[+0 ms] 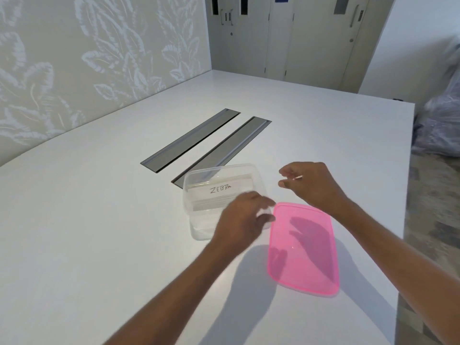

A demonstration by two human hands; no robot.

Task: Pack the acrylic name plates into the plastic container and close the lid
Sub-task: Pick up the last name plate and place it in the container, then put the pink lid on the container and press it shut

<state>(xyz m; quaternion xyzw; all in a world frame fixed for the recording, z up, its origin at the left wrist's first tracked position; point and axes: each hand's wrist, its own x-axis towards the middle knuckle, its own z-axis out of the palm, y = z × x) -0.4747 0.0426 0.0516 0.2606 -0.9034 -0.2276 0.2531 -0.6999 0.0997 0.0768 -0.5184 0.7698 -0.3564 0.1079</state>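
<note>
So from my feed, the big white table (99, 220) fills most of the view, pushed up against a leaf-patterned wall (87, 58), with grey cabinet doors (286, 33) at the far end. Two long grey slots (191, 139) are sunk into the table top, and the nearer one runs right under the far edge of the container (199, 227), which sits mid-table, clear plastic, open on top. The pink lid (302, 247) lies flat just to its right, almost touching its corner, not on it yet. Name plates (220, 191) are stacked inside the container, top one reads "ZEBRA". My left hand (242, 220) hangs over the container's near right corner, fingers loosely curled, blurry, covers that corner so I can't tell if it's touching the rim. My right hand (312, 185) hovers above the table beyond the lid, pinching a tiny pale stick (297, 178) between thumb and finger.
</note>
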